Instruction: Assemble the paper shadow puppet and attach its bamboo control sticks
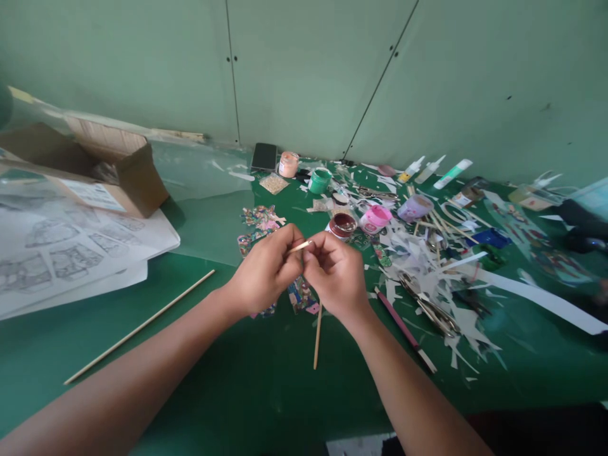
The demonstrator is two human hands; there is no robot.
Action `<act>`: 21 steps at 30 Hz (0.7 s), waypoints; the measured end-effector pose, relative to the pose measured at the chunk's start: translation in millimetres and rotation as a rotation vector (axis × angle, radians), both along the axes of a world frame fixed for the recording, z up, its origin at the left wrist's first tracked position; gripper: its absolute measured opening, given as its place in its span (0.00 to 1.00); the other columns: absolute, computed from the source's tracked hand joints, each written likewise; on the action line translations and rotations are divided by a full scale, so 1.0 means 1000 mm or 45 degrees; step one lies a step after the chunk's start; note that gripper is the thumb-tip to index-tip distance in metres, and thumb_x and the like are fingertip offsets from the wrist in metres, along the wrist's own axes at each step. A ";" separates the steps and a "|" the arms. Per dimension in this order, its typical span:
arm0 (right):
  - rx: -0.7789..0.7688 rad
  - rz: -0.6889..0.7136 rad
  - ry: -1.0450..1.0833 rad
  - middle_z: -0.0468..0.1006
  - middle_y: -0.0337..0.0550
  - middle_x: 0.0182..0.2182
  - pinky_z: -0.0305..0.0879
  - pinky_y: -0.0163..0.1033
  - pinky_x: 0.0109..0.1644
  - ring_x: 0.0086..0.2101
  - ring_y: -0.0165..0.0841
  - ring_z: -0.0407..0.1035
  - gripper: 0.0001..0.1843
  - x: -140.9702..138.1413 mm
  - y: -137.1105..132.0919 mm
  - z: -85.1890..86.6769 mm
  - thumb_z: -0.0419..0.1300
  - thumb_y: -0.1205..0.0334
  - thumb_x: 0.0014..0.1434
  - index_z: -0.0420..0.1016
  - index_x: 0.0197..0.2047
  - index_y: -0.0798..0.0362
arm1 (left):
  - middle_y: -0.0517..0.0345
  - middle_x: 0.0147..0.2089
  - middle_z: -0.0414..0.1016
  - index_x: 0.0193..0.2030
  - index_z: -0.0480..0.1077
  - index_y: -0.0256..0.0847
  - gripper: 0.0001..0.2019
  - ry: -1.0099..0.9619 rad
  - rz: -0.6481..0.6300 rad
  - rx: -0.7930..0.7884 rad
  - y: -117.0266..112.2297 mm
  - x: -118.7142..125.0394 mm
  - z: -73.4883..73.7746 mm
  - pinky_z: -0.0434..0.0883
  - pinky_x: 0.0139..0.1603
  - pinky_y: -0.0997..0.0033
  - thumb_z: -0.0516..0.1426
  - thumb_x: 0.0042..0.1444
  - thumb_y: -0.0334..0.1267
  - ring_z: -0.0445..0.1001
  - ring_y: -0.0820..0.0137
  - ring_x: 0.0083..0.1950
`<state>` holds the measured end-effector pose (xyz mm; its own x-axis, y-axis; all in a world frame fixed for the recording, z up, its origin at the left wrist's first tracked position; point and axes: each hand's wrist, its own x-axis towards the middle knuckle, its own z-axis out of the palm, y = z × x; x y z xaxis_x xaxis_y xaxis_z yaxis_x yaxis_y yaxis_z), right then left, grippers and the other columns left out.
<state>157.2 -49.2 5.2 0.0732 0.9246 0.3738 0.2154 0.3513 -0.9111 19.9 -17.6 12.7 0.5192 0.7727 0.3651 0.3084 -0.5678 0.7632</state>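
Note:
My left hand (268,269) is closed around a short thin wooden stick (299,247), its tip poking out toward my right hand (335,269). The fingers of that right hand are pinched together at the tip; whether they grip the stick or something tiny is hidden. Below my right hand a second wooden stick (318,339) shows, its upper end covered by the hand. Colourful patterned cut-out pieces (301,294) lie on the green table under and behind both hands. A longer wooden stick (140,326) rests left of my left forearm.
An open cardboard box (95,168) and printed drawing sheets (71,253) occupy the left. Behind my hands stand paint jars, including a dark red one (342,225) and a green one (320,180). White paper scraps (422,259), scissors (430,307) and a pink craft knife (403,326) lie right.

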 end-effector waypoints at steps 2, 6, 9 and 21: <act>-0.010 0.013 0.036 0.65 0.32 0.19 0.55 0.30 0.21 0.19 0.24 0.57 0.04 -0.001 0.000 0.000 0.57 0.61 0.49 0.65 0.27 0.51 | 0.61 0.29 0.64 0.31 0.57 0.42 0.04 -0.030 0.034 0.021 -0.002 0.002 -0.001 0.62 0.33 0.70 0.47 0.58 0.35 0.61 0.72 0.30; -0.049 0.060 0.081 0.64 0.31 0.18 0.56 0.30 0.20 0.18 0.24 0.57 0.04 0.000 0.001 0.001 0.57 0.61 0.49 0.64 0.27 0.50 | 0.61 0.29 0.64 0.31 0.57 0.42 0.05 -0.087 0.063 0.027 -0.003 0.003 -0.003 0.62 0.33 0.70 0.48 0.59 0.35 0.61 0.72 0.30; -0.040 0.052 0.079 0.63 0.30 0.17 0.55 0.30 0.19 0.17 0.24 0.57 0.04 0.003 0.002 0.002 0.57 0.61 0.50 0.64 0.27 0.50 | 0.61 0.29 0.64 0.33 0.59 0.41 0.07 -0.102 0.038 -0.028 -0.001 0.002 -0.001 0.61 0.31 0.71 0.48 0.62 0.38 0.61 0.73 0.30; 0.041 -0.001 -0.213 0.61 0.29 0.16 0.53 0.30 0.21 0.17 0.24 0.55 0.02 0.014 0.003 0.002 0.54 0.63 0.51 0.64 0.27 0.50 | 0.62 0.28 0.63 0.31 0.62 0.39 0.11 -0.028 0.007 -0.006 0.007 -0.005 0.008 0.58 0.28 0.74 0.52 0.63 0.42 0.59 0.75 0.28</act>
<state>171.2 -45.9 7.5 0.0081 0.9119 0.4104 0.3632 0.3797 -0.8508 15.1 -10.5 21.0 0.5068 0.7774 0.3726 0.2949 -0.5624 0.7725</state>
